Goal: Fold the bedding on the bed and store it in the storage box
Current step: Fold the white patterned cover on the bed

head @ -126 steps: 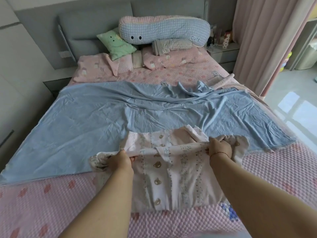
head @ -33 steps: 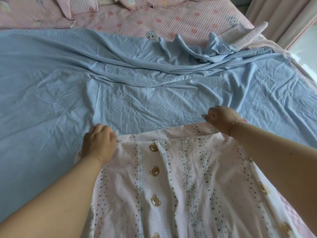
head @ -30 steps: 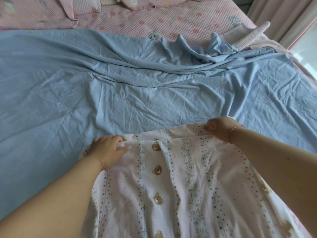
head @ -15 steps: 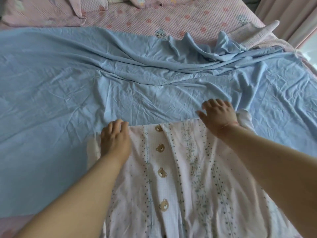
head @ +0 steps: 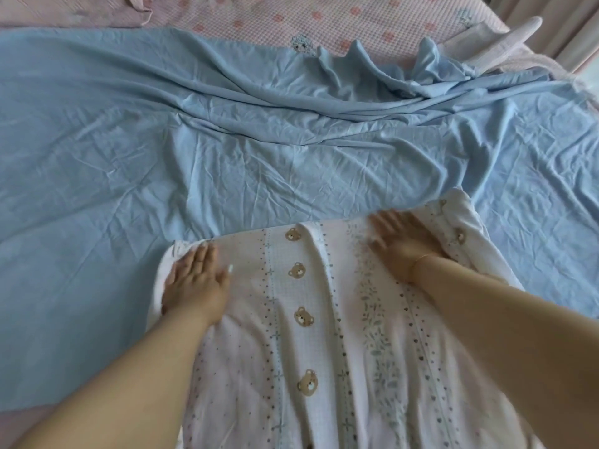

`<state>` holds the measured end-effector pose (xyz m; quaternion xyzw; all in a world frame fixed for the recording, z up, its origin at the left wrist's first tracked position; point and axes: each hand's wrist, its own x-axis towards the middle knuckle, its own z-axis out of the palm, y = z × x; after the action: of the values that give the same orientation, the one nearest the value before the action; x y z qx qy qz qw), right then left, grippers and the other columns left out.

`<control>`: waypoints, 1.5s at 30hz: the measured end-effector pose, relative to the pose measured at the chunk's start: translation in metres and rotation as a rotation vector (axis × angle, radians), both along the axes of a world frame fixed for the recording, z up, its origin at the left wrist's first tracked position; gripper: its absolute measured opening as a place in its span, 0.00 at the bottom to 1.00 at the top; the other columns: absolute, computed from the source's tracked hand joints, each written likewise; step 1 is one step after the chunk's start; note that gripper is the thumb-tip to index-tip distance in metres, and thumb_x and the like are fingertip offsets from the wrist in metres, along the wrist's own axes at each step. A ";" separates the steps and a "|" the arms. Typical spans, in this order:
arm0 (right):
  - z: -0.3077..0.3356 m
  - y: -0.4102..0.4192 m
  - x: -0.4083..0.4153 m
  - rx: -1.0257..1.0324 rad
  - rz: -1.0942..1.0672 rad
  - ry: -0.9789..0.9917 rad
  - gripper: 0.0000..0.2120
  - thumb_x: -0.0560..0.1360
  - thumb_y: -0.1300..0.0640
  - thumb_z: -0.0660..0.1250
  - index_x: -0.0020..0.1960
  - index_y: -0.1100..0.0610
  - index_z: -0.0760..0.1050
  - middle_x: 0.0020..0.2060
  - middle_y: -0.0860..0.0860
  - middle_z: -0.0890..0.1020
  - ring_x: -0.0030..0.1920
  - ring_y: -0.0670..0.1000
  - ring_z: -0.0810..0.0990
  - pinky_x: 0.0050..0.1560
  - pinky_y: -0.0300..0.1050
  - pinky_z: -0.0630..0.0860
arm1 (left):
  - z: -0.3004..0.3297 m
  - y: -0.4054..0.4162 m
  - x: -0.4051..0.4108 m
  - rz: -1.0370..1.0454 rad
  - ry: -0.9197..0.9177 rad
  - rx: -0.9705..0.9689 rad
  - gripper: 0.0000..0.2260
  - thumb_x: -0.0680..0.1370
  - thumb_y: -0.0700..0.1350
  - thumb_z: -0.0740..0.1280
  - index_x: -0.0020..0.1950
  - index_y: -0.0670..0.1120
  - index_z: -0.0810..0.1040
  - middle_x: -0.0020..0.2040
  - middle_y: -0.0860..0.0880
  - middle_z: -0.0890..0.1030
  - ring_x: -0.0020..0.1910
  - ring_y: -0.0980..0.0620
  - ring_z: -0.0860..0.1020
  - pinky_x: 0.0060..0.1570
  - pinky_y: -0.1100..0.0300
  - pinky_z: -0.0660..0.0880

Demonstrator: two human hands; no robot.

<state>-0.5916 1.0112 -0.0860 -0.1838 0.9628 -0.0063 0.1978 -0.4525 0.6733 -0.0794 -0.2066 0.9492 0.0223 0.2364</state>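
Flat fingers of both hands (head: 194, 283) (head: 402, 241) pressing bear-print cover (head: 304, 351), rumpled blue sheet (head: 227, 140) beyond

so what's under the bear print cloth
The bear print cloth lies on the blue sheet, both hands pressing flat on top. Whatever is beneath its near end is covered.

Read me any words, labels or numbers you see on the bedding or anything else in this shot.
None: no readable text.
The pink printed cover under both hands shows only bear faces, hearts and leaf sprigs.
The blue sheet is plain.
The pink quilt has a small cartoon motif, too blurred to show any lettering.
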 end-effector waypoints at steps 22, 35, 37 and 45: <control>0.019 -0.049 0.020 -0.103 -0.011 0.191 0.28 0.80 0.42 0.47 0.78 0.48 0.49 0.76 0.50 0.56 0.77 0.51 0.47 0.75 0.53 0.37 | 0.018 0.022 -0.035 -0.124 0.344 -0.064 0.20 0.82 0.48 0.54 0.75 0.49 0.63 0.76 0.50 0.64 0.76 0.50 0.57 0.75 0.49 0.51; 0.016 -0.060 -0.026 -0.084 0.028 0.270 0.14 0.81 0.46 0.51 0.52 0.46 0.75 0.45 0.46 0.78 0.55 0.51 0.72 0.60 0.47 0.59 | 0.023 -0.050 -0.036 -0.054 0.165 -0.290 0.22 0.83 0.55 0.47 0.54 0.48 0.79 0.54 0.47 0.81 0.60 0.46 0.72 0.57 0.51 0.61; 0.015 -0.057 -0.028 -0.076 0.026 0.265 0.16 0.81 0.45 0.50 0.53 0.46 0.75 0.46 0.46 0.78 0.55 0.51 0.72 0.61 0.47 0.59 | 0.025 -0.057 -0.034 -0.058 0.153 -0.349 0.24 0.83 0.56 0.46 0.54 0.48 0.80 0.53 0.48 0.81 0.59 0.47 0.73 0.58 0.51 0.61; 0.019 -0.060 -0.014 -0.099 -0.114 0.278 0.14 0.80 0.47 0.51 0.58 0.49 0.72 0.56 0.50 0.74 0.62 0.53 0.68 0.65 0.50 0.58 | 0.027 -0.010 -0.046 0.017 0.296 -0.361 0.17 0.83 0.50 0.51 0.65 0.47 0.73 0.64 0.47 0.72 0.67 0.47 0.64 0.68 0.49 0.57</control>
<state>-0.6051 0.9513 -0.0671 -0.1375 0.9883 -0.0396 0.0527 -0.4986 0.6631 -0.0520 -0.2480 0.9604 -0.1156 0.0534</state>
